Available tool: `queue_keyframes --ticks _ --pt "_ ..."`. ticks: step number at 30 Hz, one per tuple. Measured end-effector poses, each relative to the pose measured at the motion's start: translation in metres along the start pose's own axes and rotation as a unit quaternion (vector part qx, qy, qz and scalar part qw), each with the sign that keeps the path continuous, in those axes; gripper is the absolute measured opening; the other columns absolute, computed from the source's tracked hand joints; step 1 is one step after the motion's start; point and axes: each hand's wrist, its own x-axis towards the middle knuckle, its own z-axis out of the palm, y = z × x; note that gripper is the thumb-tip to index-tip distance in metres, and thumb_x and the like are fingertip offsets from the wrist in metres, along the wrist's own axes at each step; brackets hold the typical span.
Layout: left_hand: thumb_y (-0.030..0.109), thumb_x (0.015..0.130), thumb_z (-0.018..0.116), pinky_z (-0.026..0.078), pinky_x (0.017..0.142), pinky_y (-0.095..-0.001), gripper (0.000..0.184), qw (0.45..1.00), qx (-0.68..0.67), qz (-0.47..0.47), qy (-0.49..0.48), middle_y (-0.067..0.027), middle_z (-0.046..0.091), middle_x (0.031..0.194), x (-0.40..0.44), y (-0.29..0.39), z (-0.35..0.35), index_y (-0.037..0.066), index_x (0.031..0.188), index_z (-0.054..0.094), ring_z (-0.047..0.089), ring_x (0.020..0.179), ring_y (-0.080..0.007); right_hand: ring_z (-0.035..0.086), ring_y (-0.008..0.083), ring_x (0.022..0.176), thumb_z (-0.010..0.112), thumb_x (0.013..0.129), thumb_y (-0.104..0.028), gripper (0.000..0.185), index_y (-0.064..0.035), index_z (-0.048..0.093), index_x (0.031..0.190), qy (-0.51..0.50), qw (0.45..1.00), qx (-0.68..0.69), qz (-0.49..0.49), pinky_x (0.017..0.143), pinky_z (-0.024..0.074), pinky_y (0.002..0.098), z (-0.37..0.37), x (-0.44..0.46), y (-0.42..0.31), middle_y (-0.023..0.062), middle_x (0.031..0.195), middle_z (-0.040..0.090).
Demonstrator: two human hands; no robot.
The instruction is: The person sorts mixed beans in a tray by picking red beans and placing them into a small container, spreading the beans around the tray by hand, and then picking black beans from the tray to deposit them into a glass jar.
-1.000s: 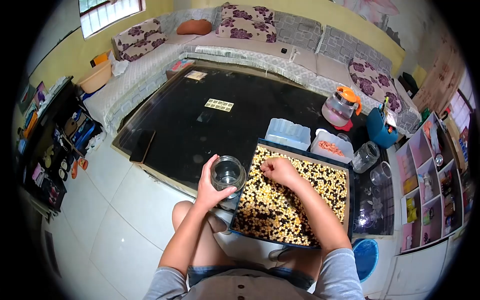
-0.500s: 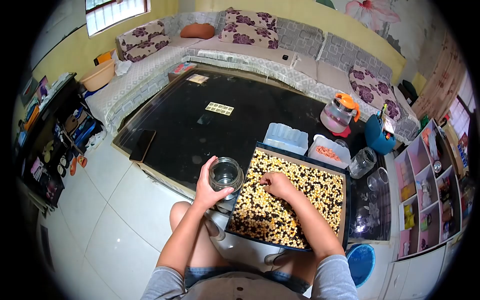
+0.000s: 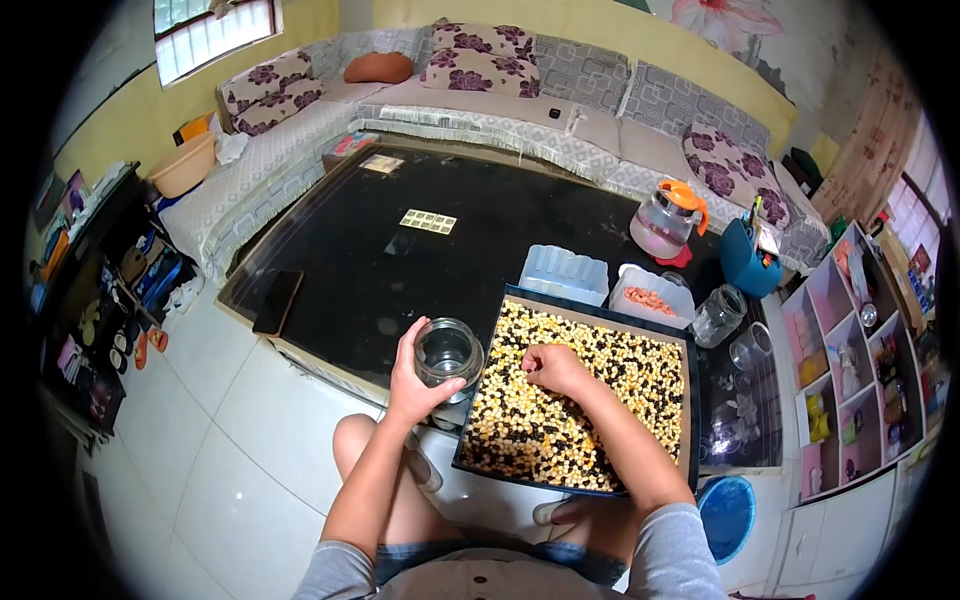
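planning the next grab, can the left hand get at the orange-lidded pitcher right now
Probably not: the left hand is taken up with the glass jar, and the pitcher stands beyond the tray.

The single view looks steeply down and forward from head height, wide across the room.

The 2 hands work at a glass jar and kernel-filled tray.

No text, label, brand, number or sign can be read, near either hand or farther off.
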Motion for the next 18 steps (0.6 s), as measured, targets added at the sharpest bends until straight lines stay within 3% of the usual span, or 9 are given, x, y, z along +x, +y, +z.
queue_keyframes --ticks 6,14,17,18 --pt "0.031 0.056 0.081 0.03 0.103 -0.0359 0.099 1.0 0.019 0.0 -0.003 -0.0153 0.042 0.129 0.001 0.001 -0.002 0.001 0.135 0.029 0.042 0.12 -0.0253 0.062 0.0163 0.067 0.066 0.073 -0.01 0.012 -0.0095 0.069 0.084 -0.002 0.998 0.016 0.065 0.065 0.05 0.0279 -0.01 -0.003 -0.015 0.0068 0.077 0.067" --pt "0.03 0.055 0.081 0.035 0.1 -0.0356 0.096 0.999 0.038 0.013 0.012 -0.0158 0.044 0.126 0.0 0.003 0.0 0.001 0.133 0.032 0.045 0.117 -0.0267 0.062 0.0175 0.065 0.061 0.079 -0.011 0.011 -0.0109 0.069 0.086 0.018 0.999 0.005 0.036 0.065 0.0502 0.0298 -0.012 -0.004 -0.013 0.0066 0.077 0.067" --pt "0.028 0.055 0.081 0.038 0.097 -0.0363 0.093 0.999 0.038 0.029 0.018 -0.0163 0.046 0.124 0.0 0.0 0.0 0.002 0.132 0.034 0.048 0.115 -0.0278 0.063 0.0181 0.07 0.062 0.079 -0.014 0.01 -0.0102 0.069 0.086 0.002 0.983 0.081 0.165 0.068 0.0501 0.0297 -0.017 -0.004 -0.025 0.0069 0.078 0.067" --pt "0.027 0.055 0.081 0.038 0.097 -0.0361 0.093 0.999 0.033 0.033 0.02 -0.0162 0.046 0.123 0.001 -0.001 0.0 0.002 0.132 0.034 0.048 0.114 -0.0277 0.063 0.0181 0.07 0.062 0.079 -0.014 0.01 -0.0102 0.069 0.086 0.002 0.983 0.081 0.165 0.068 0.0501 0.0297 -0.014 -0.001 -0.021 0.0069 0.078 0.067"
